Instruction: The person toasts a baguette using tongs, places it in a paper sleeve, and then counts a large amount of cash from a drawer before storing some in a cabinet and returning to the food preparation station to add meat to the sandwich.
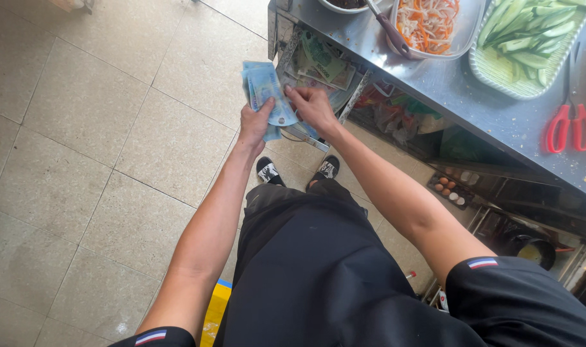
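My left hand [254,122] grips a fan of blue banknotes [265,90], held above the tiled floor beside an open metal drawer [306,132]. My right hand [312,106] pinches the right edge of the same notes with its fingertips. More green and blue banknotes [322,61] lie loose inside the drawer, just behind both hands.
A steel counter [447,83] carries a bowl of shredded carrot salad [428,22], a tray of cucumber strips [524,38], a dark-handled utensil [392,32] and red scissors [568,125]. Plastic bags and an egg carton [450,189] sit on shelves below. Beige tiled floor [100,128] spreads left.
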